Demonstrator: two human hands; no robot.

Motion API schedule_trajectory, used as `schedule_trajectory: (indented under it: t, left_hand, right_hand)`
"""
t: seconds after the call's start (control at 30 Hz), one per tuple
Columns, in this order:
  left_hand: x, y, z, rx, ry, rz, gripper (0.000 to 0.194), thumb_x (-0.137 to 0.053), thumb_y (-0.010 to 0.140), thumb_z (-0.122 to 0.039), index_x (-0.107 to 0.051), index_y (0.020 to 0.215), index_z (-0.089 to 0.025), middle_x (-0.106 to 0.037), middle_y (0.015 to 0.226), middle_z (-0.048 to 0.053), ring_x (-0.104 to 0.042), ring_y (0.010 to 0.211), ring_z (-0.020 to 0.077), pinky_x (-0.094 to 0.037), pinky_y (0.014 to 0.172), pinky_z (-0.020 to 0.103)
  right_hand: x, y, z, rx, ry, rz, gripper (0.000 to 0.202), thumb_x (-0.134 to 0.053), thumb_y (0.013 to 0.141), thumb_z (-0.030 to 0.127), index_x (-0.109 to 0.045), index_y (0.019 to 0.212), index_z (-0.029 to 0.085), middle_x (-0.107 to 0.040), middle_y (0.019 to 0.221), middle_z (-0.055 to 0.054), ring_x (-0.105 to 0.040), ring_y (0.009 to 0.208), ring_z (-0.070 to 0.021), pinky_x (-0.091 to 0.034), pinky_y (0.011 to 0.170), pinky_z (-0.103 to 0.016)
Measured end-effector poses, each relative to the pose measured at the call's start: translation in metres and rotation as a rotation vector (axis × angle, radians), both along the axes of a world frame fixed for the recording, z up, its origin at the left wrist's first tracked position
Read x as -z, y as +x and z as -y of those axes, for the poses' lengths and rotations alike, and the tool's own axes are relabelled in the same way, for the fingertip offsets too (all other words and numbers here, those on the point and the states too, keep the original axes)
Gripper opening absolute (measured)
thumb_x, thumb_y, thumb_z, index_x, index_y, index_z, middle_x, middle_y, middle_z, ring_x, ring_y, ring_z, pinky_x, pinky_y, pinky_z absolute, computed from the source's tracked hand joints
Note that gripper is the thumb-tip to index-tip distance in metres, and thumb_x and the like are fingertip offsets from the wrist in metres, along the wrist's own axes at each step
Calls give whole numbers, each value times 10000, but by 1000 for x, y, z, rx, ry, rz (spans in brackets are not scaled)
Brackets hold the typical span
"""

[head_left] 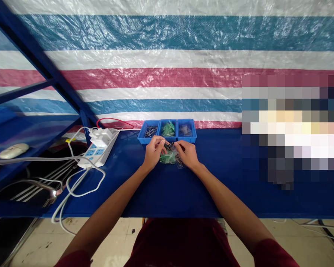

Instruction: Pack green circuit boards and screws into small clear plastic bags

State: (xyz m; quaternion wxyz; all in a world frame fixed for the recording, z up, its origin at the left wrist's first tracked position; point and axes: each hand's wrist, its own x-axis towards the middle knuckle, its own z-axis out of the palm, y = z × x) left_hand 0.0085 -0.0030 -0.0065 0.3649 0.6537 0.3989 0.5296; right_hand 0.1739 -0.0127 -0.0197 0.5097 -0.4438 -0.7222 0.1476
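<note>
My left hand point(153, 151) is closed, with thumb and forefinger brought together. Whatever it grips is too small to make out. Opposite it, my right hand point(187, 152) pinches the upper edge of a small clear plastic bag point(179, 161) with dark, thin pieces in it. Between and below the hands lie green packets point(167, 159) on the blue table. Just beyond stand three blue bins in a row: a left bin point(148, 140) with loose dark screws point(150, 131), a middle bin with green packets point(168, 128), and a right bin with clear bags point(185, 130).
A white power strip point(101, 154) with plugged-in chargers point(101, 137) and looping white cables point(86, 193) lies at the left. A blue metal frame point(41, 48) rises there, beside a pale computer mouse point(13, 151). Striped sheeting point(161, 78) hangs behind. The right side is pixelated.
</note>
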Motion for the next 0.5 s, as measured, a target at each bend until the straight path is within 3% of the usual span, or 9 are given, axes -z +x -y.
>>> schedule_trajectory:
  t: [0.27, 0.5]
  left_hand:
    - [-1, -1, 1, -73, 117, -165, 228, -580, 847, -377, -678, 896, -177, -606, 704, 3, -482, 439, 65, -408, 449, 208]
    - [1, -1, 1, -142, 240, -245, 203, -691, 756, -383, -737, 783, -187, -664, 674, 29, -560, 541, 129, -473, 554, 262]
  right_hand:
    - [-4, 1, 1, 6, -9, 1, 368, -397, 938, 400, -639, 773, 177, -632, 667, -25, -556, 589, -140, -412, 612, -247]
    - [-2, 3, 0, 39, -16, -23, 361, -394, 936, 399, -656, 828, 176, -659, 707, -36, -586, 618, -153, -447, 651, -257]
